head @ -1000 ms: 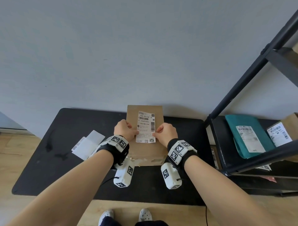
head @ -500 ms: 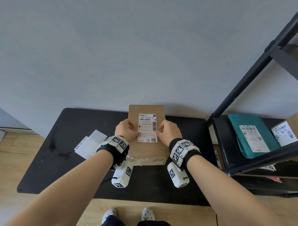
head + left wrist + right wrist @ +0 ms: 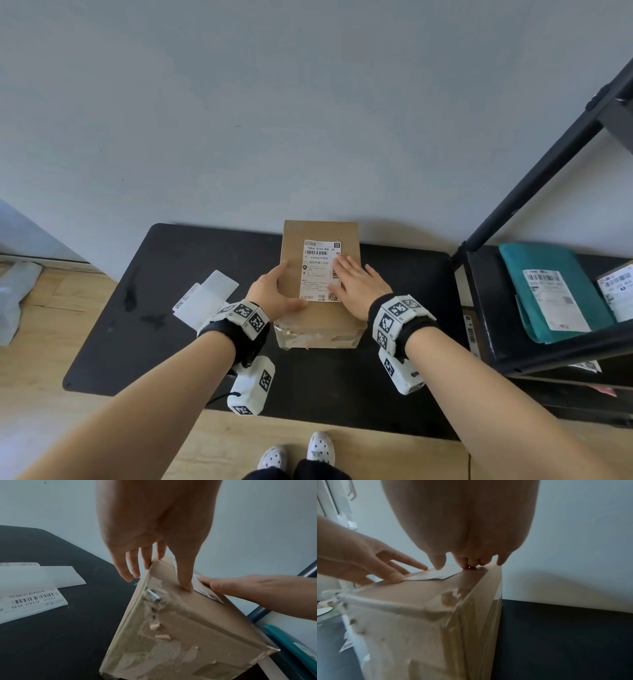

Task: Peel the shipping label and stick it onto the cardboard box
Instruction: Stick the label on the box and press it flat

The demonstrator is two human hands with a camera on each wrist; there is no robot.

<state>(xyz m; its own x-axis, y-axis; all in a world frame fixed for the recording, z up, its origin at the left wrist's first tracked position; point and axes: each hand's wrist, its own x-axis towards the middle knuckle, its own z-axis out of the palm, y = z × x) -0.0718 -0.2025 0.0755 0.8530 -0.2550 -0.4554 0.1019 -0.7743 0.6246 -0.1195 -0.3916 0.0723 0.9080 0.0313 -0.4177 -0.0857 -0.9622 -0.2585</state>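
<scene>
A brown cardboard box point(image 3: 322, 318) stands on the black table point(image 3: 137, 308). The white shipping label point(image 3: 318, 270) lies flat on the box's top. My right hand point(image 3: 356, 284) rests flat with straight fingers on the label's right edge. My left hand point(image 3: 274, 294) is at the box's left edge, thumb on the top beside the label, fingers straight down the side. In the left wrist view the thumb of my left hand point(image 3: 154, 534) presses the box point(image 3: 180, 628) next to the label point(image 3: 202, 588). In the right wrist view my right hand point(image 3: 462, 520) touches the label point(image 3: 436, 576) with its fingertips.
White backing paper and another label sheet point(image 3: 209, 301) lie on the table to the left of the box. A black shelf rack point(image 3: 479, 308) stands at the right and holds a teal mailer point(image 3: 548, 284) and other parcels. The wall is right behind the box.
Both hands pinched the label's side edges over the box before. Now the label lies flat, the right hand has spread flat on it, and the left has moved to the box's left edge.
</scene>
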